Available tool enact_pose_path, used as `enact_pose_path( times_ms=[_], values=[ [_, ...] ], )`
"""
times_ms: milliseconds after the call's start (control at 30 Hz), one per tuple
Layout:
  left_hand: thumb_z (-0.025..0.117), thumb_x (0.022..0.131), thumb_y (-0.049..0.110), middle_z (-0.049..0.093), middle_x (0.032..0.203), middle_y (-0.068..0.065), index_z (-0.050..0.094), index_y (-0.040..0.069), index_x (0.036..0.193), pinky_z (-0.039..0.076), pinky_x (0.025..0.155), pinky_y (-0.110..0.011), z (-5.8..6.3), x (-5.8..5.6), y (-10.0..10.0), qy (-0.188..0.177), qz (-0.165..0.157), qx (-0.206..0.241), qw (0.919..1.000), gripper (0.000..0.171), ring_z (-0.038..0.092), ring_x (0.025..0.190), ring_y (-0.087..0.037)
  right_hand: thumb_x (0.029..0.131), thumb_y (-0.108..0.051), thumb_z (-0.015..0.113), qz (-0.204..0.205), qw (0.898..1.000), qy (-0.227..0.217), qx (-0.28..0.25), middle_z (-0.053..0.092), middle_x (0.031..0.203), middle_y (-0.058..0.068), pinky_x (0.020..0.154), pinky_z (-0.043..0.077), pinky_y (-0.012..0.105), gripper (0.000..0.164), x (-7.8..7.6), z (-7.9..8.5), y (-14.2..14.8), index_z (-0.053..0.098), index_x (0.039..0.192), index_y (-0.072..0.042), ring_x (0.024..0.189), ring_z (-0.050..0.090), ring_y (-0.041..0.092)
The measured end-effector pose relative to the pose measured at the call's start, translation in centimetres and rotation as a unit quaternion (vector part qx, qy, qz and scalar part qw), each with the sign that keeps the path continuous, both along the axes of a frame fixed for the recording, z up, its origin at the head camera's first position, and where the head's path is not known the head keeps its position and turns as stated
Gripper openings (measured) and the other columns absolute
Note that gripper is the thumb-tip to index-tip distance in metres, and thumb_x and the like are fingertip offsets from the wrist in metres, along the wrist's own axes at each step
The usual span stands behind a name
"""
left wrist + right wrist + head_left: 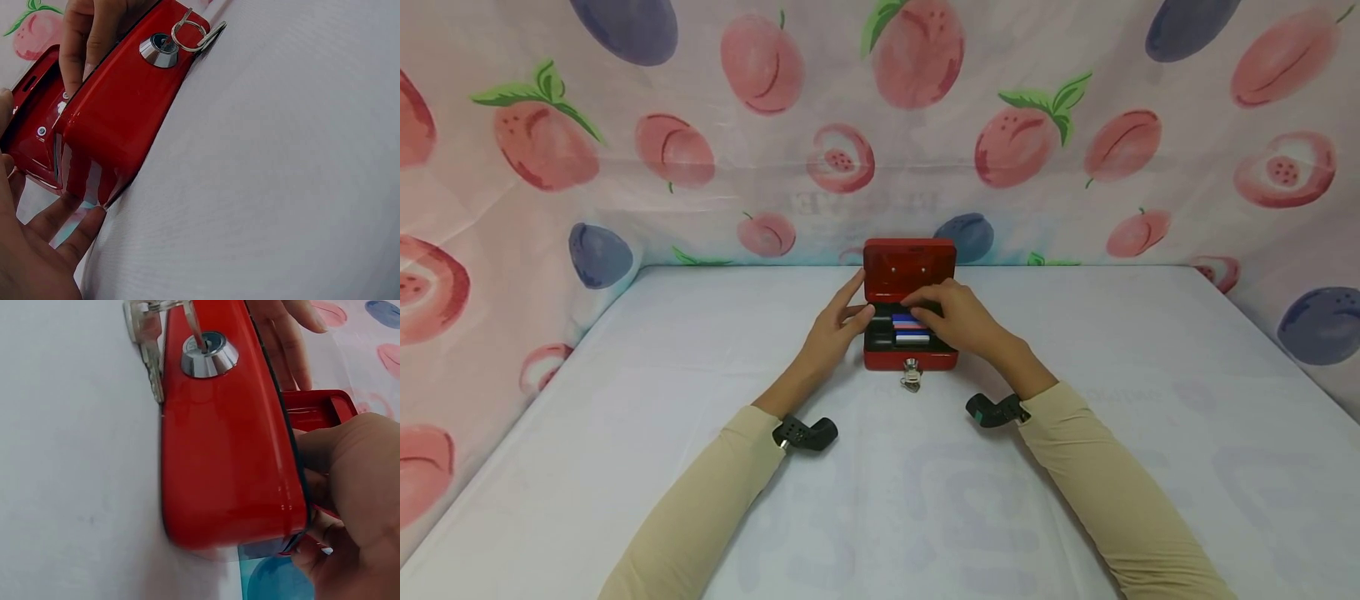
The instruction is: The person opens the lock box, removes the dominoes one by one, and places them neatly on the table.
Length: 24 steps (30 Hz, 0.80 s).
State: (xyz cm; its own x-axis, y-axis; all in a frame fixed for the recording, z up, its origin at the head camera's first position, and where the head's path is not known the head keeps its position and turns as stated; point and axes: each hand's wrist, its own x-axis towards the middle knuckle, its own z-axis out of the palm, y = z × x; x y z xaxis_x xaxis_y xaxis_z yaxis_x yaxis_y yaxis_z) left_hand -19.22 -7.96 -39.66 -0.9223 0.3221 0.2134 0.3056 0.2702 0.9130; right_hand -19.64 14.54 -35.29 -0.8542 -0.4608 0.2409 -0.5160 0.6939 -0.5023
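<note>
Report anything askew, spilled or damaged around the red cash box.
Nothing stands out: the red cash box sits upright, lid raised, with no visible spill or damage. Keys hang at its lock; the right hand hides part of the tray.

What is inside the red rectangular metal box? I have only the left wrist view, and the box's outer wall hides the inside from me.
Observer: The head view shows a black moulded tray in the red rectangular metal box, with narrow blue, white and red pieces lying in it; their material I can't tell.

Operator: Which part of that tray is the right hand over?

Observer: From above, the right hand covers the tray's right part. Whether it grips anything, I cannot tell.

Operator: And what hangs from the ring at the round chrome lock?

Observer: The right wrist view shows a silver metal key, its toothed blade pointing down beside the lock.
</note>
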Motion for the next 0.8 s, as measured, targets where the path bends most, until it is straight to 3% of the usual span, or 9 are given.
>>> enact_pose_path(
  times_ms=[267,800],
  values=[
    [0.052,0.098,0.037,0.02,0.156,0.012,0.018,0.04,0.152,0.044,0.098,-0.047,-0.03,0.18,0.03,0.009,0.012,-0.011,0.9998,0.064,0.041,0.132,-0.022,0.093,-0.017,0.063,-0.015,0.999,-0.029,0.023,0.064,0.109,0.011,0.09,0.046,0.044,0.024,-0.24,-0.25,0.07,0.07,0.115,-0.01,0.103,0.049,0.027],
    [0.052,0.098,0.039,0.02,0.156,0.012,0.019,0.041,0.151,0.044,0.098,-0.047,0.03,0.35,0.04,0.008,0.015,-0.01,0.9998,0.063,0.041,0.131,-0.022,0.092,-0.011,0.063,0.008,0.999,-0.043,0.009,0.067,0.112,0.009,0.095,0.044,0.044,0.024,0.01,0.46,0.3,0.07,0.116,-0.01,0.107,0.052,0.027]
  ],
)
